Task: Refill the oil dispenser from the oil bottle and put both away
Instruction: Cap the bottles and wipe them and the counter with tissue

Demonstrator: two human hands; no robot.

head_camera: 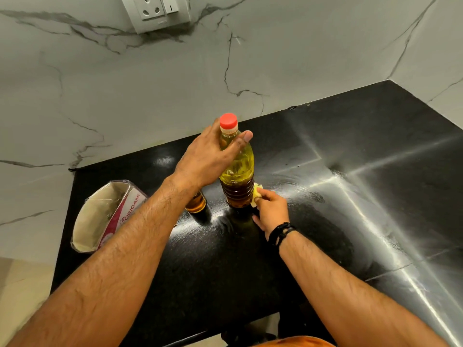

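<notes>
A clear plastic oil bottle (238, 169) with a red cap stands upright on the black counter (350, 151), holding yellow oil. My left hand (208, 156) grips its neck and shoulder just under the cap. My right hand (271, 210) pinches a small yellow-stained tissue (256, 195) against the lower right side of the bottle. The oil dispenser (196, 202) stands just left of the bottle; only its amber lower part shows, the rest is hidden behind my left wrist.
An opened tissue pack (105, 216) with pink print lies at the counter's left edge. A marble wall with a socket plate (157, 11) runs behind and to the right. The counter shows shiny wipe streaks to the right of the bottle.
</notes>
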